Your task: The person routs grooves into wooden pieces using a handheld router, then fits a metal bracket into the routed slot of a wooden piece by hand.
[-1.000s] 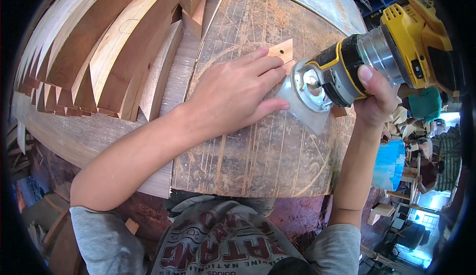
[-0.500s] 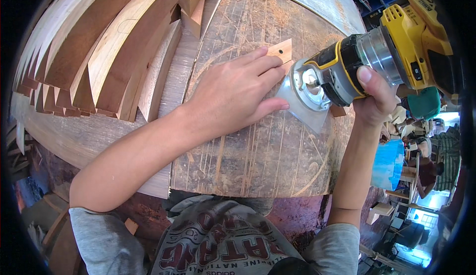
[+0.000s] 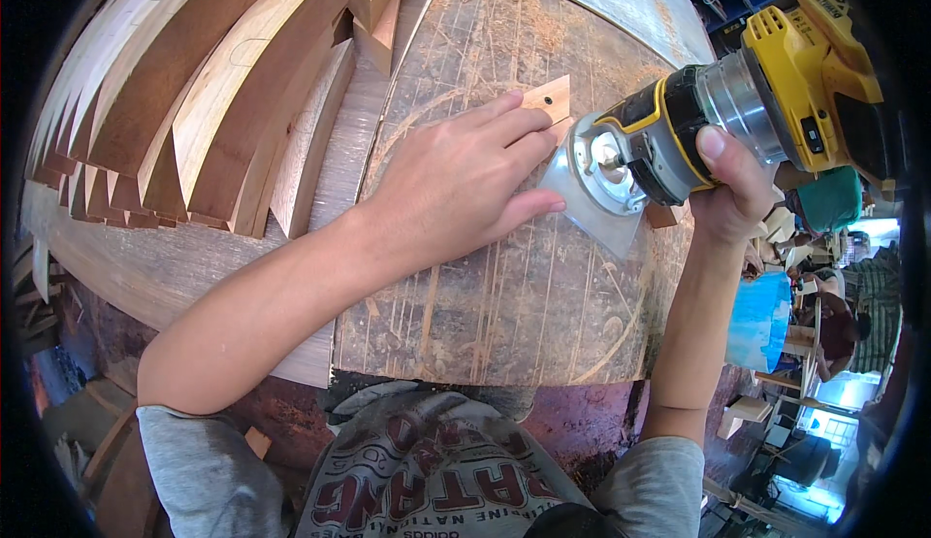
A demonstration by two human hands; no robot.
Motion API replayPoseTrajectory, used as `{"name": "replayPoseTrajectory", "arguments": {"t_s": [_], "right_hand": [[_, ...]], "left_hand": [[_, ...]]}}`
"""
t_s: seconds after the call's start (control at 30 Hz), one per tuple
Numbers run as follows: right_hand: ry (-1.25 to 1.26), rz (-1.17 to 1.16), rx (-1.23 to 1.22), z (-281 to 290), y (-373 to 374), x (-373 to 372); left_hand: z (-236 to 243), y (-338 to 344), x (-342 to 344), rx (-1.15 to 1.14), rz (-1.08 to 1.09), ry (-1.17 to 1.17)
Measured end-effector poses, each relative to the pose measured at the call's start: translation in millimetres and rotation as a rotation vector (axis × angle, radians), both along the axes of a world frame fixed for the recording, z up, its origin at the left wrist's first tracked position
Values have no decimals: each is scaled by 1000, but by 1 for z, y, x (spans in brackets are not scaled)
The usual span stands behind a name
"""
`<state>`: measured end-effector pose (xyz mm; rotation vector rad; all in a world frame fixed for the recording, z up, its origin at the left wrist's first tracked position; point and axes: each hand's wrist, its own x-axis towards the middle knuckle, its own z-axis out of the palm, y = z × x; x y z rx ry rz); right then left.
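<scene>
A yellow and black cordless trim router [image 3: 713, 101] is in my right hand [image 3: 734, 184], which wraps round its body with the thumb on the near side. The router leans to the right. Its clear base plate [image 3: 606, 216] points down and left, over a wooden block [image 3: 665, 216] that shows only in part. My left hand [image 3: 456, 184] presses down on a pale wooden piece [image 3: 549, 99] with a dark screw or hole near its tip. The fingers curl over this piece and hide most of it. My left thumb reaches to the base plate's edge.
A scratched wooden worktop [image 3: 485, 315] lies beneath, with sawdust [image 3: 504, 14] toward its far side. Many curved wooden parts [image 3: 233, 82] stand stacked at the left. At the right are a blue container [image 3: 758, 320] and people farther off, one in a dark red shirt [image 3: 839, 329].
Both hands stay almost exactly where they were. The router and its base plate have shifted by a very small amount to the left.
</scene>
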<state>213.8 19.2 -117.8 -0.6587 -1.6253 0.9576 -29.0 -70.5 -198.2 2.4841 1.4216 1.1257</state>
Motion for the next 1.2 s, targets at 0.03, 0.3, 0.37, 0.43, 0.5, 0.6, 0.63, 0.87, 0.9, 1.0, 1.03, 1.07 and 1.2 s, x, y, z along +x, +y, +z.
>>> {"name": "replayPoseTrajectory", "arguments": {"t_s": [0.03, 0.3, 0.37, 0.43, 0.5, 0.6, 0.63, 0.87, 0.9, 1.0, 1.03, 1.07, 1.2], "right_hand": [[1, 0, -2, 0, 0, 0], [-7, -20, -10, 1, 1, 0], [-5, -28, -4, 0, 1, 0], [0, -32, 3, 0, 1, 0], [7, -28, 3, 0, 0, -1], [17, -25, -2, 1, -1, -4], [18, -30, -7, 1, -1, -4], [7, -44, 36, 2, 0, -8], [12, -54, 28, 2, -1, -9], [12, -57, 24, 2, 0, -10], [1, -56, 29, 2, 1, -9], [1, -56, 30, 3, 2, -8], [-8, -59, 9, 2, 3, -8]], "left_hand": [[0, 0, 0, 0, -1, 0], [1, 1, 0, 8, -5, -6], [1, 1, 0, 9, -8, -11], [1, 1, 0, 10, -12, -16], [1, 1, 0, 4, -15, -16], [1, 1, 0, 15, -12, -19], [1, 1, 0, 15, -12, -20], [0, 1, 1, 12, 0, -12], [-1, 2, 1, 16, 3, -11], [1, 1, 0, 10, 9, -8], [1, 1, 1, 11, 8, -8], [1, 1, 1, 10, 8, -8], [1, 2, 2, 7, 14, 5]]}}
